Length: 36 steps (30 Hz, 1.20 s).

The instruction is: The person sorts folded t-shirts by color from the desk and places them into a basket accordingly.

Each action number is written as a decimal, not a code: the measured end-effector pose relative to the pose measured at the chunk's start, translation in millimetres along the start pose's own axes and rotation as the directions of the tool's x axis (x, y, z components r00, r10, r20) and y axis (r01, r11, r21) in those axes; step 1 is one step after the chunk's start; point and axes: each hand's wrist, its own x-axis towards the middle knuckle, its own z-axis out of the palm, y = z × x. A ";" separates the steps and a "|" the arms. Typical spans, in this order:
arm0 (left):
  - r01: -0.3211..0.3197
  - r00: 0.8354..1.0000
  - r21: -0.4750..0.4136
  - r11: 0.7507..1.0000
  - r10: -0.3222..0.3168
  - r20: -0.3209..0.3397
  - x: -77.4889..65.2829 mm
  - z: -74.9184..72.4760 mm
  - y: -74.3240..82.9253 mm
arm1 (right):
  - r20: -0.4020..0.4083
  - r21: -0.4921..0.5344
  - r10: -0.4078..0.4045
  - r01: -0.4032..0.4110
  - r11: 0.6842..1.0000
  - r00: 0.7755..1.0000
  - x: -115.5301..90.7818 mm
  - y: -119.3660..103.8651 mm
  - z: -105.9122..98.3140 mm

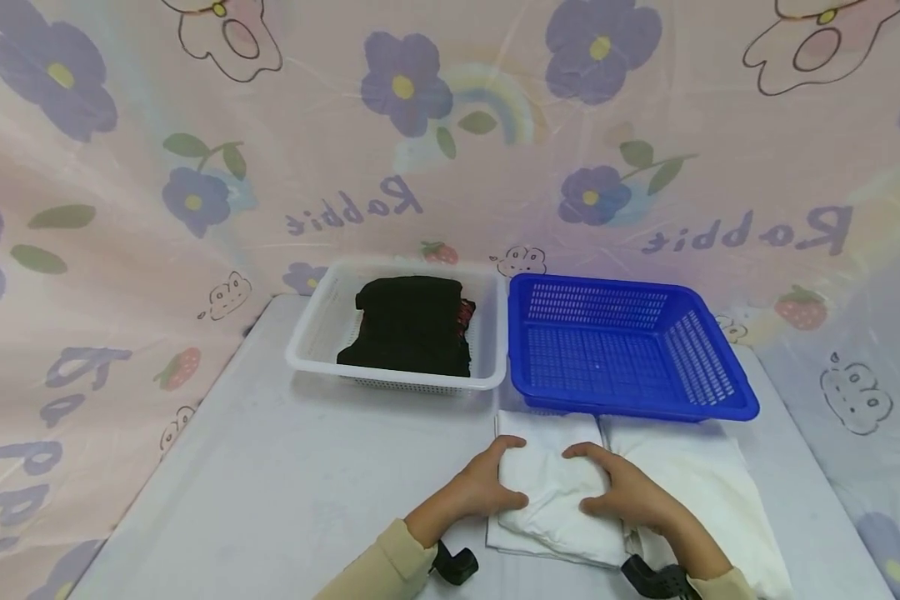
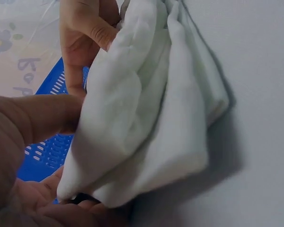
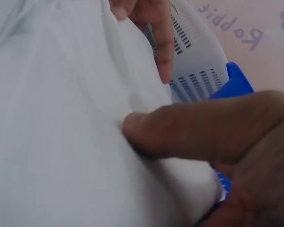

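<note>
A folded white cloth garment (image 1: 551, 492) lies on the near part of the table, rumpled on top. My left hand (image 1: 486, 483) grips its left side and my right hand (image 1: 633, 493) grips the right side. In the left wrist view, the left thumb presses the top of the white cloth (image 2: 128, 104) while the fingers go beneath its edge. The right wrist view shows the right thumb on the white cloth (image 3: 61, 118), its other fingers mostly hidden under the fabric. Beside the right forearm, a second white cloth (image 1: 708, 492) lies flat, partly covered by that arm.
A blue plastic basket (image 1: 637, 408) stands just behind the white cloths, with nothing in it. To its left, a white basket (image 1: 390, 377) holds a folded black garment (image 1: 412, 333). Behind both hangs a patterned curtain (image 1: 457, 200). White tabletop (image 1: 270, 500) extends to the left.
</note>
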 end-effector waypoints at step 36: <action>-0.430 0.903 -0.047 0.901 0.430 -0.025 -18.9 -31.0 59.0 | -0.324 -0.194 -0.226 0.169 0.966 0.919 -52.9 -56.0 -53.2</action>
